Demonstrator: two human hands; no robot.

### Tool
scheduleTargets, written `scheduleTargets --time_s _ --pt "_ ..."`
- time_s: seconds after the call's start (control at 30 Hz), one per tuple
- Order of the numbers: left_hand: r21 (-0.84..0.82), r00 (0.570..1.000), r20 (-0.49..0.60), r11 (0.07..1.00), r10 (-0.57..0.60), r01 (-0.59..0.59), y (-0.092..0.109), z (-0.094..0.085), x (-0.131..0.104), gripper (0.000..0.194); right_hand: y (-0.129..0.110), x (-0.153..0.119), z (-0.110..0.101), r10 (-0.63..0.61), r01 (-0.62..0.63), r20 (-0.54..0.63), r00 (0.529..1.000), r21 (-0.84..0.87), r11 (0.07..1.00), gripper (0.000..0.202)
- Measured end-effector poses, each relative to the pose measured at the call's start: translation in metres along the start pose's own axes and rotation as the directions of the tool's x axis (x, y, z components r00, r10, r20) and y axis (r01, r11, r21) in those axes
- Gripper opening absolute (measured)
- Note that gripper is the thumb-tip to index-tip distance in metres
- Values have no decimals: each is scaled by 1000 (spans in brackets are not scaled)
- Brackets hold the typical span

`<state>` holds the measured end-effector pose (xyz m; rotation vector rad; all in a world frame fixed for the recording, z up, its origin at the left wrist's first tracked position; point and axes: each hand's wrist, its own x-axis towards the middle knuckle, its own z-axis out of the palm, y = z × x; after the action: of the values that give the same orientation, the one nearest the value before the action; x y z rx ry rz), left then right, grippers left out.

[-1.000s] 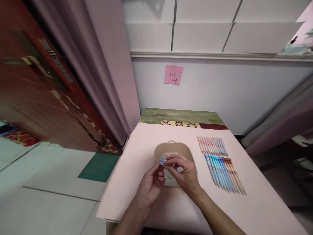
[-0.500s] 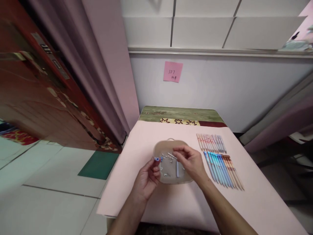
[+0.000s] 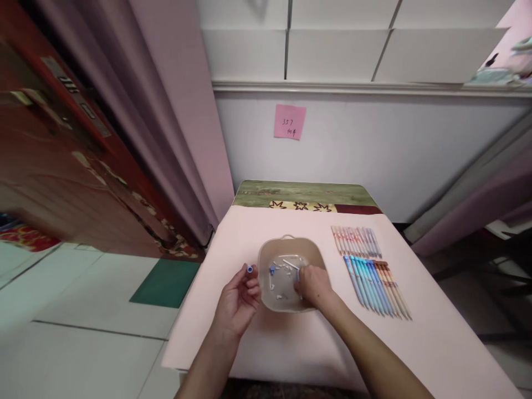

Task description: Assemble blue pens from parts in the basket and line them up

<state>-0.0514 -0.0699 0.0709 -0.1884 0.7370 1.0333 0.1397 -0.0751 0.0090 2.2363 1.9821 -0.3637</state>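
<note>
Head view: pens in rows, loose parts in bin

Holding a small blue tube (image 3: 250, 269), fingers clamped on it, in the left hand (image 3: 238, 302), just left of the bin (image 3: 291, 246). Reaching into the bin with the right hand (image 3: 315, 285); cannot tell whether gripping anything. Lying loose inside, unassembled: a blue piece (image 3: 272, 270), a white rod (image 3: 290, 264), white bits (image 3: 280, 297). Already laid out on the surface (image 3: 245, 235), right of the bin: pale pens (image 3: 356, 242), then blue and brown pens (image 3: 376, 288).

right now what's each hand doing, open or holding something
Left hand: closed on a small blue tubular part at the fingertips.
Right hand: fingers down in the tray; whether they grip anything cannot be told.
</note>
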Motion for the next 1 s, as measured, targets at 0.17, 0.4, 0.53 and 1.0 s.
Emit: scheduleTargets --time_s 0.17,0.4,0.53,1.0 --pt "-43 998 -37 997 56 -57 7 0 0 16 9 5 1 29 -29 -9 1000 -1 1000 23" --pt "33 997 -26 997 68 -67 3 2 -2 16 6 13 -3 -12 16 -62 998 71 997 25" --pt "60 999 -31 997 43 -41 0 0 -3 16 0 25 -7 -50 59 -78 996 125 990 26" --pt "81 999 -14 996 50 -48 -1 -5 3 15 18 33 -11 -24 31 -60 998 127 991 27"
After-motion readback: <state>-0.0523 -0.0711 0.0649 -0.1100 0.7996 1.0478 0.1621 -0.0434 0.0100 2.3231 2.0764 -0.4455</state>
